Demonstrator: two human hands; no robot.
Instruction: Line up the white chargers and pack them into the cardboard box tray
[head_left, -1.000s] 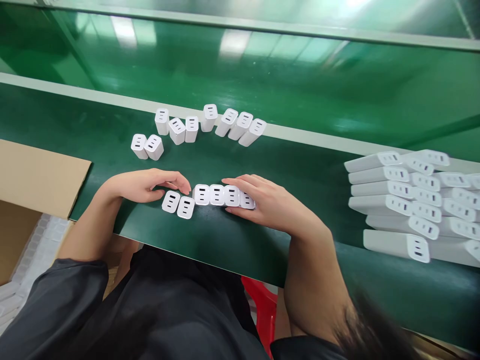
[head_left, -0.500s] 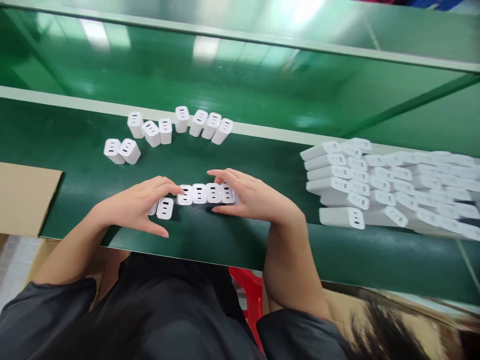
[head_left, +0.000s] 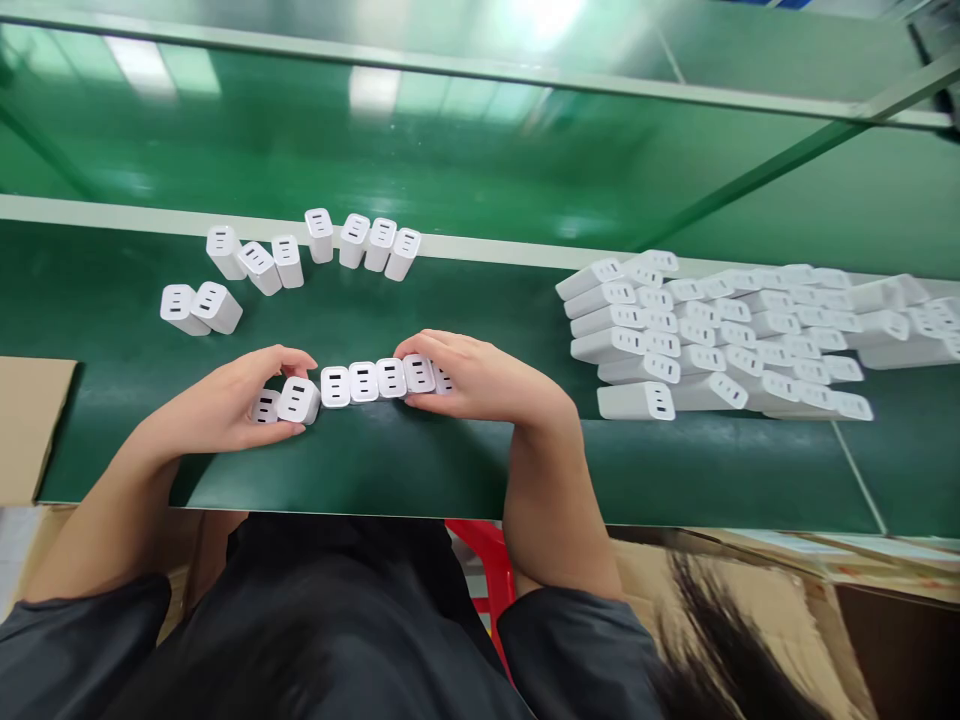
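White charger blocks with port slots on top stand in a short row (head_left: pixel 363 382) on the green table before me. My right hand (head_left: pixel 469 375) closes around the right end of that row, thumb in front and fingers behind; its palm partly covers the last block. At the left, my left hand (head_left: pixel 232 398) grips two charger blocks between thumb and fingers. The nearer of these, a slightly tilted charger block (head_left: pixel 298 400), sits just left of the row. The other charger block (head_left: pixel 265 406) is half hidden inside the hand.
Several loose charger blocks (head_left: pixel 354 240) stand along the table's back ledge, with a pair of blocks (head_left: pixel 216 306) farther left. A large group of charger blocks (head_left: pixel 701 330) lies at the right. Cardboard (head_left: pixel 34 430) covers the left edge. A green panel (head_left: pixel 450 160) rises behind.
My left hand has closed on the two left blocks, its thumb coming in under them. At the row's right end another block now shows in my right hand. The view has shifted right.
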